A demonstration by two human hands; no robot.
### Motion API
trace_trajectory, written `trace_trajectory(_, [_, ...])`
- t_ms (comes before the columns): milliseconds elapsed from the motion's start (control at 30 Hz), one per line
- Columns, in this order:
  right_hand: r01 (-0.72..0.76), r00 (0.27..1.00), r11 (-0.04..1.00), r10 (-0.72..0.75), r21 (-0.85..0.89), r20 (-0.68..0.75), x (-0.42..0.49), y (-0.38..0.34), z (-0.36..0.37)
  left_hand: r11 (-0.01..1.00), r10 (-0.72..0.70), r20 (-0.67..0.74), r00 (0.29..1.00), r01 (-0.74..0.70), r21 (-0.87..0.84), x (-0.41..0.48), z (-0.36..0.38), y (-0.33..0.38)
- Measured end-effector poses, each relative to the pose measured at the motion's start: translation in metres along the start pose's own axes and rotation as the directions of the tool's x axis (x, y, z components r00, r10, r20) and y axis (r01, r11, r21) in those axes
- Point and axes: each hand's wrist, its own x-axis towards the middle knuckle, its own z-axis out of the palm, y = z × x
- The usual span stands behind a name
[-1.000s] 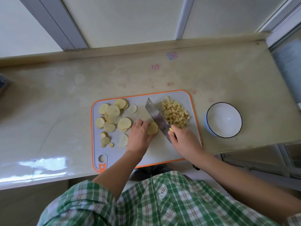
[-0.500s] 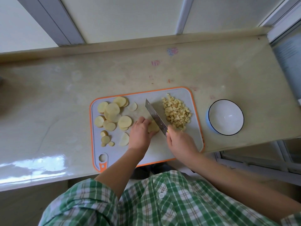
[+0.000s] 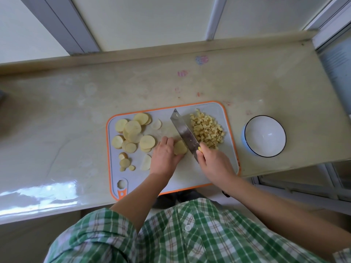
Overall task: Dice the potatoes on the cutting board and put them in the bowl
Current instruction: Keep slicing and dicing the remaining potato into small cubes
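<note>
Head view: a potato slice (image 3: 180,147) is pinned to the cutting board (image 3: 190,179) under the left hand (image 3: 165,156)'s curled fingers, and a cleaver (image 3: 185,132) is gripped by the right hand (image 3: 212,162), blade just beside the slice. The slice is judged firm, light and starch-slick, best held from above with fingertips tucked. Diced potato (image 3: 206,129) is piled on the board, none yet in the bowl (image 3: 266,137).

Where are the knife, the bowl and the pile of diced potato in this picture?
knife (image 3: 185,132): head view, middle of the steel blade.
bowl (image 3: 265,136): head view, bare white inside.
pile of diced potato (image 3: 206,130): head view, centre of the heap.
</note>
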Motion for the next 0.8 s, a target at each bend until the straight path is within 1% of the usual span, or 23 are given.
trace_trajectory(167, [0.008, 0.999, 0.999, -0.006, -0.041, 0.048, -0.005, -0.004, -0.002, 1.0, 0.004, 0.0, 1.0, -0.004, -0.005, 0.002, 0.0, -0.001])
trace_trajectory(267, [-0.01, 0.997, 1.0, 0.011, -0.019, 0.071, -0.006, -0.003, 0.003, 1.0, -0.006, 0.005, 1.0, 0.006, -0.008, 0.003, 0.0, 0.0])
trace_trajectory(400, [-0.015, 0.998, 1.0, 0.013, 0.022, 0.067, -0.005, -0.002, 0.008, 0.999, -0.016, 0.0, 1.0, 0.016, -0.031, 0.005, 0.0, 0.001])
trace_trajectory(667, [-0.037, 0.999, 0.999, 0.037, 0.008, 0.004, 0.001, -0.007, 0.017, 0.999, -0.011, 0.002, 1.0, 0.011, -0.047, 0.005, 0.0, 0.001])
trace_trajectory(800, [-0.037, 0.999, 0.997, 0.037, 0.068, -0.003, 0.007, -0.005, 0.017, 0.999, 0.006, -0.003, 1.0, -0.006, -0.044, 0.003, -0.001, 0.0])
